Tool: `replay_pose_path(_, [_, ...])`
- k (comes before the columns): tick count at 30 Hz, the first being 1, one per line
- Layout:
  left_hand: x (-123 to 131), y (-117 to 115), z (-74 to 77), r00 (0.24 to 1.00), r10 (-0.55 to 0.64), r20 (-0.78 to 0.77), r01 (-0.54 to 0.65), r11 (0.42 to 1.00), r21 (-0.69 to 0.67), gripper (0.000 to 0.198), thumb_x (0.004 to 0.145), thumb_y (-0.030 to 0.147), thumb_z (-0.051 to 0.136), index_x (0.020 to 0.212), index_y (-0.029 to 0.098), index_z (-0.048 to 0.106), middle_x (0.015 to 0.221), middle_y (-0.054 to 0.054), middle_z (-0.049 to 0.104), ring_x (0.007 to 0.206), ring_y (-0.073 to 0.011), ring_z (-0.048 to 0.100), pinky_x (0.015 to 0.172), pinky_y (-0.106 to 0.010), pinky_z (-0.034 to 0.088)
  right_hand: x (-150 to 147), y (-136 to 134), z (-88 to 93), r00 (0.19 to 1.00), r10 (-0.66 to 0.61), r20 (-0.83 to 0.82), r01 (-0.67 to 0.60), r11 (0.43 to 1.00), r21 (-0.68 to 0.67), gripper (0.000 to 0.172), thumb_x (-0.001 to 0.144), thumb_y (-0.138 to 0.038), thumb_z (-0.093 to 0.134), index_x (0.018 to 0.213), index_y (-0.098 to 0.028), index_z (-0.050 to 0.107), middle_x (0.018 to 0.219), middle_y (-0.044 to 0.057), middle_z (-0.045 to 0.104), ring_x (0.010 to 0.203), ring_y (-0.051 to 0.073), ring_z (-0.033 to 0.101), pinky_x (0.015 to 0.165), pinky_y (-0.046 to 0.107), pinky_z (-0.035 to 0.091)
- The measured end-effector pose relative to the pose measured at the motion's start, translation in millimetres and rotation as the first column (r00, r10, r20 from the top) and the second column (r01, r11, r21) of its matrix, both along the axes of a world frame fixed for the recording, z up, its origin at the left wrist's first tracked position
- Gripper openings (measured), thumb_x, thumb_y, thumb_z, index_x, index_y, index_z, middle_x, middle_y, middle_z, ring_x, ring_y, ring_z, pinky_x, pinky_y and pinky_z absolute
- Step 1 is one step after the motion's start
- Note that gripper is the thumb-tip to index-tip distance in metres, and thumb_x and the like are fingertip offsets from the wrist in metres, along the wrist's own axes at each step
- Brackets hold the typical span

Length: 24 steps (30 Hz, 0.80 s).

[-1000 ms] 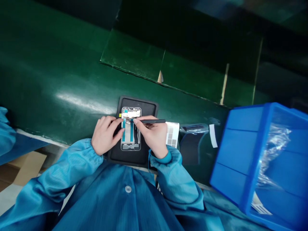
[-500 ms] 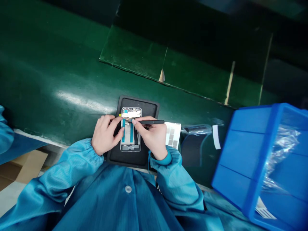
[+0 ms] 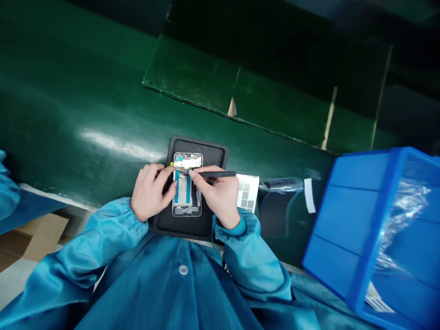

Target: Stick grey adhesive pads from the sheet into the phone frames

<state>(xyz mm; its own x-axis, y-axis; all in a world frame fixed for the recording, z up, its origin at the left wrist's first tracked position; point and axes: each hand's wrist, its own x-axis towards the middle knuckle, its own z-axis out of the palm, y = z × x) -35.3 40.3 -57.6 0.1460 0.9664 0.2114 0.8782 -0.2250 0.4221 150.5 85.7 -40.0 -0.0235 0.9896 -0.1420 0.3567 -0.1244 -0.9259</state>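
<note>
phone frame [image 3: 182, 197]: lengthwise forward | left hand [image 3: 149, 192]: fingers curled on edge | right hand [image 3: 216, 197]: fingers pinch black tweezers [image 3: 220, 174]

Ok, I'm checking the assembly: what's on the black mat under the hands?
A phone frame lies on the mat, with a circuit board at its top and teal strips below. The left hand and right hand hide part of each side.

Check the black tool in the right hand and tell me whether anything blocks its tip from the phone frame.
Nothing visible blocks it: the tip of the black tool in the right hand lies over the phone frame, beside the left hand's fingertips.
</note>
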Motion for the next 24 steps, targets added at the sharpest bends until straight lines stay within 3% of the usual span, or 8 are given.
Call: replay_pose_path(24, [0.0, 0.7, -0.4, 1.0, 0.002, 0.015, -0.002, 1.0, 0.001, 0.034, 0.094, 0.032, 0.054, 0.122, 0.017, 0.065, 0.102, -0.012, 0.059, 0.09, -0.0246, 0.055, 0.08, -0.04, 0.047, 0.8, 0.5, -1.6, 0.998, 0.01, 0.059, -0.011, 1.0, 0.021, 0.016, 0.081, -0.037, 0.078, 0.082, -0.02, 0.077, 0.075, 0.004, 0.077, 0.06, 0.017, 0.068, 0.055, 0.028, 0.053])
